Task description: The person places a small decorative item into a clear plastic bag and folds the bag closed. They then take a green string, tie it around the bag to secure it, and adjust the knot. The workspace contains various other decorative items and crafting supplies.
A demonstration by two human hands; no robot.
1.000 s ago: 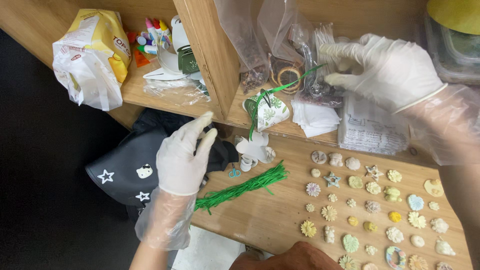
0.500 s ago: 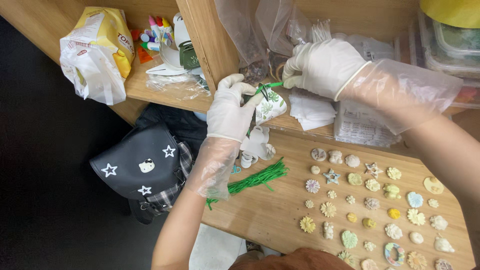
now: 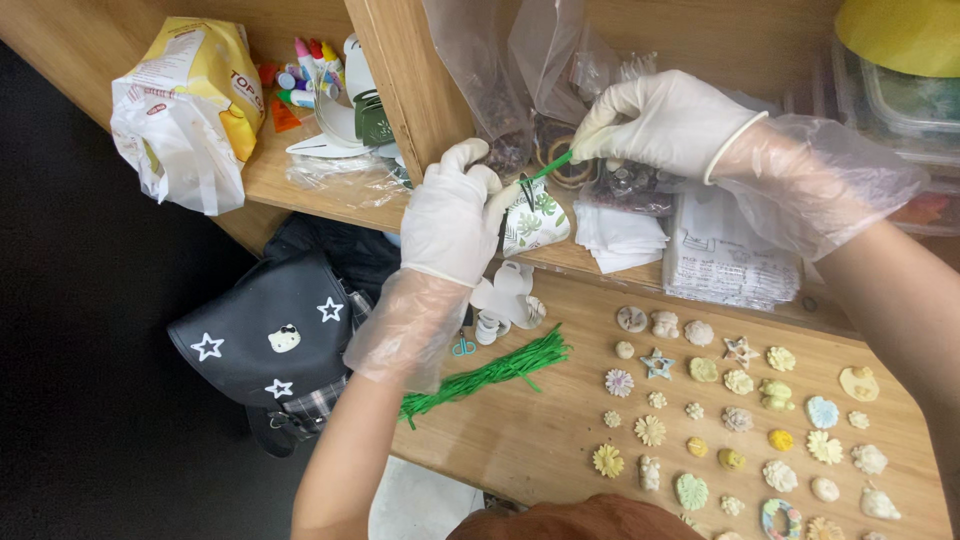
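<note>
Both hands wear white gloves under loose clear plastic gloves. My left hand (image 3: 455, 215) grips the gathered neck of a small white pouch with a green leaf print (image 3: 535, 222), held at the shelf's front edge. My right hand (image 3: 665, 120) pinches one end of a thin green twist tie (image 3: 550, 166) that runs down to the pouch's neck. A bundle of the same green ties (image 3: 490, 374) lies on the wooden table (image 3: 530, 440) below my left forearm.
Several small pastel moulded flowers and stars (image 3: 740, 420) lie in rows on the table's right. A black backpack with white stars (image 3: 265, 335) sits at the left. The shelf holds a yellow and white bag (image 3: 190, 105), markers (image 3: 300, 70), clear bags (image 3: 520, 70) and stacked paper (image 3: 735, 250).
My left hand rose from over the backpack to the shelf edge and took hold of the pouch. My right hand came down left and now pinches the green tie.
</note>
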